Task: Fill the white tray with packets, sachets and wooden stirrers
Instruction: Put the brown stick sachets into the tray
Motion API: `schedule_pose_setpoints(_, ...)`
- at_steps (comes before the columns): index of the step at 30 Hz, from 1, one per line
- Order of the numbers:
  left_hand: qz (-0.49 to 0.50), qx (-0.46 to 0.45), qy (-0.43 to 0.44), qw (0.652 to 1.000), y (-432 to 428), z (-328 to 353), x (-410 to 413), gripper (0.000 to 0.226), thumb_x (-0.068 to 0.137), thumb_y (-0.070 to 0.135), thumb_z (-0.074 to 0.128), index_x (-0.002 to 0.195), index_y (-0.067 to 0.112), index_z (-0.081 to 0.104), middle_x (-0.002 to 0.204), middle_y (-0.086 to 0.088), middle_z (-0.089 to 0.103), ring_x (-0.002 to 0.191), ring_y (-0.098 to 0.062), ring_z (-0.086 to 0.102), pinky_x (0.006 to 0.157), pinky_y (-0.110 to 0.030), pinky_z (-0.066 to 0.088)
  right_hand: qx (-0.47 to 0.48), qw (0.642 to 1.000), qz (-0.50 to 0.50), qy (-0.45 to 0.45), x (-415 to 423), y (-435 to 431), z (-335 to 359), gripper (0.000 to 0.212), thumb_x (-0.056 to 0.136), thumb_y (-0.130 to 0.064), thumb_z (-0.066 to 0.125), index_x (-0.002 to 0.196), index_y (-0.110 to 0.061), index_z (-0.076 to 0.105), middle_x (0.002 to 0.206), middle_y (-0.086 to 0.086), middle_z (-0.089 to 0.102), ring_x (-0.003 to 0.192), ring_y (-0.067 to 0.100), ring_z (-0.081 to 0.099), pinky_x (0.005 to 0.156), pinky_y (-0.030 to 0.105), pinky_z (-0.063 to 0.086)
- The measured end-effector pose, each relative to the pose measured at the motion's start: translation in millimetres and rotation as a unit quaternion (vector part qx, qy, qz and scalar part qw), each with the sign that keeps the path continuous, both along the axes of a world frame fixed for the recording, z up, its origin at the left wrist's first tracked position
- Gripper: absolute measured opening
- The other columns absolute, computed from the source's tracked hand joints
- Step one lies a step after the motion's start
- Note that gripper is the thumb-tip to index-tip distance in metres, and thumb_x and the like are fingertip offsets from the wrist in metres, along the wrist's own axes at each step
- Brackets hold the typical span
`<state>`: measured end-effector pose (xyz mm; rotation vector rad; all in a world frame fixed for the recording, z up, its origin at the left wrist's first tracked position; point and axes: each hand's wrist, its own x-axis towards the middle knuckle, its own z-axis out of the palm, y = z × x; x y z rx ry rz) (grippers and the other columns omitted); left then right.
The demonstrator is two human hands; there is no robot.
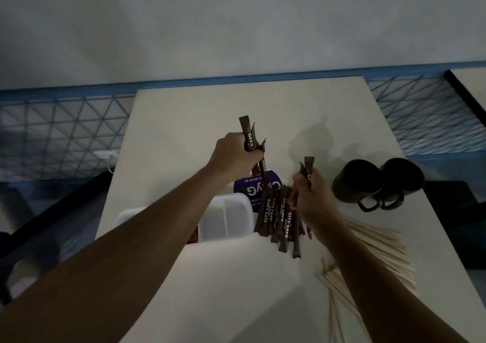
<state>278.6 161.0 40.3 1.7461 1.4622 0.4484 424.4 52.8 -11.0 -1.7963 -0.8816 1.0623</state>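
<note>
My left hand (234, 155) is raised above the table and grips a few brown sugar stick sachets (248, 137) that stand upright in its fist. My right hand (311, 198) pinches one or two more brown stick sachets (308, 169) just above a loose pile of the same sachets (280, 219). The white tray (226, 219) with divided compartments lies left of that pile, partly hidden by my left forearm. A purple packet (252, 184) lies behind the tray. Wooden stirrers (378, 253) are fanned out on the table under and right of my right forearm.
Two dark mugs (357, 182) (402, 177) stand at the right side of the white table (210, 111). A blue wire-mesh rack (65, 124) runs behind and beside the table. A second table edge (465, 90) shows at far right.
</note>
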Motion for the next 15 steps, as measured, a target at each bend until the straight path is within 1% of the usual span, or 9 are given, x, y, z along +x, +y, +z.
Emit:
schedule_pose_setpoints(1,-0.004,-0.002,-0.008,1.0,-3,5,-7,0.017,0.085,0.023,0.067,0.093,0.008,0.069,0.073,-0.005,0.069,0.058,-0.014,0.062,0.064,-0.033,0.056,0.02,1.0,-0.002,0.008,-5,1,4,0.019,0.106,-0.025,0.039,0.102,-0.012,0.053,0.075,0.003,0.058,0.061,0.01,0.056,0.051,0.021,0.045)
schedule_pose_setpoints(4,-0.01,-0.006,-0.018,1.0,-14,17,-32,0.012,0.086,0.022,0.066,0.093,0.012,0.069,0.065,0.002,0.064,0.05,-0.006,0.058,0.056,-0.022,0.046,0.087,0.996,-0.012,0.02,-25,7,15,0.019,0.106,-0.023,0.039,0.098,-0.014,0.054,0.075,0.001,0.054,0.063,0.011,0.052,0.053,0.022,0.044)
schedule_pose_setpoints(7,-0.018,-0.013,-0.018,1.0,-25,21,-55,0.013,0.087,0.022,0.066,0.096,0.013,0.068,0.066,0.003,0.064,0.051,-0.006,0.058,0.054,-0.018,0.044,0.133,0.99,-0.036,0.035,-48,16,26,0.02,0.106,-0.02,0.039,0.1,-0.007,0.054,0.074,0.002,0.055,0.062,0.008,0.05,0.052,0.013,0.044)
schedule_pose_setpoints(8,-0.017,-0.012,-0.017,1.0,-29,20,-62,0.014,0.087,0.022,0.067,0.097,0.012,0.068,0.069,0.003,0.064,0.052,-0.006,0.058,0.054,-0.018,0.044,0.147,0.988,-0.04,0.038,-56,19,29,0.021,0.106,-0.02,0.04,0.1,-0.006,0.054,0.074,0.002,0.055,0.062,0.008,0.051,0.053,0.013,0.045)
schedule_pose_setpoints(11,-0.009,-0.006,-0.009,1.0,-38,12,-87,0.015,0.088,0.024,0.068,0.098,0.013,0.067,0.073,0.002,0.068,0.052,-0.005,0.061,0.052,-0.015,0.047,0.174,0.983,-0.034,0.039,-83,28,34,0.019,0.106,-0.018,0.04,0.096,-0.009,0.053,0.074,0.003,0.055,0.064,0.009,0.05,0.058,0.016,0.046)
schedule_pose_setpoints(13,-0.005,0.008,0.002,1.0,-45,5,-98,0.016,0.089,0.026,0.067,0.097,0.013,0.068,0.077,0.001,0.07,0.053,-0.003,0.061,0.05,-0.008,0.045,0.179,0.981,-0.033,0.069,-98,32,32,0.017,0.106,-0.016,0.04,0.095,-0.011,0.052,0.075,0.005,0.054,0.066,0.012,0.049,0.061,0.019,0.046)
schedule_pose_setpoints(15,0.001,0.022,0.01,1.0,-52,-3,-107,0.017,0.09,0.027,0.066,0.096,0.012,0.069,0.08,0.002,0.07,0.059,-0.001,0.062,0.052,-0.004,0.043,0.173,0.98,-0.03,0.096,-112,34,27,0.016,0.105,-0.016,0.04,0.095,-0.012,0.052,0.075,0.006,0.052,0.069,0.015,0.048,0.065,0.025,0.046)
